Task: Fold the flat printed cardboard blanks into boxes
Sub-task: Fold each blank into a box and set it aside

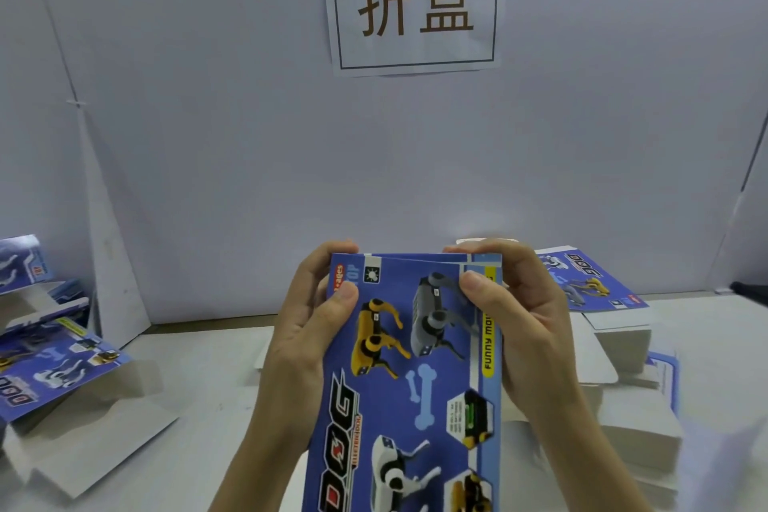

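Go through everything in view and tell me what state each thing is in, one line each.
held blank: lifted off the table, printed face toward the camera, not yet box-shaped.
left hand: grips the blank's top left corner, thumb on the print.
right hand: pinches the top right corner.
stack on the right: lying flat, mostly white side up.
pile on the left: partly folded, flaps open, untidy.
wall sign: stuck flat on the backdrop.
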The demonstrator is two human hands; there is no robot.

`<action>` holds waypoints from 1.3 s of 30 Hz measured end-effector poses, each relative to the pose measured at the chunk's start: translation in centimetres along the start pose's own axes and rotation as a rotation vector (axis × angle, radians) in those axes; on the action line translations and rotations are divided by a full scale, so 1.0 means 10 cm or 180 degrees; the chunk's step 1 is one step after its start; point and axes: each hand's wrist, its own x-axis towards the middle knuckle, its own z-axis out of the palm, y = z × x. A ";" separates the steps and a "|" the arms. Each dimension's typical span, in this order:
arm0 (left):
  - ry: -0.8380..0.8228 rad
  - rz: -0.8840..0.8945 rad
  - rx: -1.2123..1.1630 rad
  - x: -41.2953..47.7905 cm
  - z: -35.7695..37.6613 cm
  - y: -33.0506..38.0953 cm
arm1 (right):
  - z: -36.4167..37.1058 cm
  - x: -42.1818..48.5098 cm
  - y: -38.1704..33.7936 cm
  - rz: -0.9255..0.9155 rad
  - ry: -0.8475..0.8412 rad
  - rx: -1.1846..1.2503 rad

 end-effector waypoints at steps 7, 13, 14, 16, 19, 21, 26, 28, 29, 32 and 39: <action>0.0025 -0.0129 -0.0092 0.00 0.02 0.01 | -0.02 0.00 0.01 -0.0147 0.0064 -0.0113; 0.0035 -0.0051 -0.0016 0.00 0.04 0.02 | 0.01 -0.02 0.00 -0.0389 0.0162 -0.0429; 0.0058 0.0027 0.0028 0.00 0.03 0.03 | 0.02 -0.03 0.00 -0.0392 0.0190 -0.0478; 0.0089 0.0174 0.0089 -0.01 0.01 0.04 | 0.05 -0.03 -0.02 -0.0374 0.0194 -0.0489; 0.0083 0.0285 -0.0030 -0.01 0.02 0.02 | 0.06 -0.03 -0.05 -0.0374 0.0158 -0.0511; 0.0092 0.0312 -0.0050 -0.01 0.04 0.01 | 0.07 -0.03 -0.06 -0.0404 0.0146 -0.0615; 0.0209 0.0351 -0.0054 0.00 0.04 0.01 | 0.09 -0.03 -0.01 -0.0299 0.0193 -0.0673; 0.0253 0.0297 -0.0019 -0.01 0.04 0.01 | 0.09 -0.03 0.00 -0.0276 0.0149 -0.0619; 0.0263 0.0296 -0.0030 -0.01 0.03 0.01 | 0.09 -0.02 0.00 -0.0297 0.0112 -0.0609; 0.0417 0.0208 -0.0112 0.02 0.03 0.01 | 0.06 0.00 0.05 -0.0161 -0.0010 -0.0701; 0.2030 -0.0388 -0.0508 0.13 -0.35 -0.09 | -0.28 0.01 0.03 0.1625 -0.2109 -0.1309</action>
